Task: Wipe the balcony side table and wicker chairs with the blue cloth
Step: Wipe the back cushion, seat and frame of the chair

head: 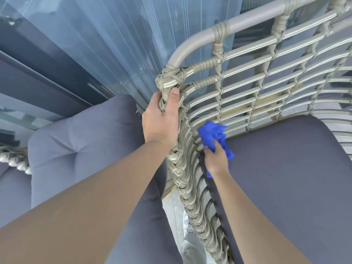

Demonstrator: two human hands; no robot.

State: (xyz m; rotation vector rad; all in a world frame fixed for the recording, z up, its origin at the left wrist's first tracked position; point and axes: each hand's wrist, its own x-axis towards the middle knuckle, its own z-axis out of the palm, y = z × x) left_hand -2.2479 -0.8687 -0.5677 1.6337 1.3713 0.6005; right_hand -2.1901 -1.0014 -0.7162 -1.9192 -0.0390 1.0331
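- Left hand, frame centre: fingers curled tight round chair rim.
- Right hand, lower right of centre: grips bunched cloth, pressed against chair's inner weave beside cushion.

A: What is showing, by count?
B: Two hands are showing, left hand and right hand; one blue cloth; two wicker chairs, near and far; two grey cushions.
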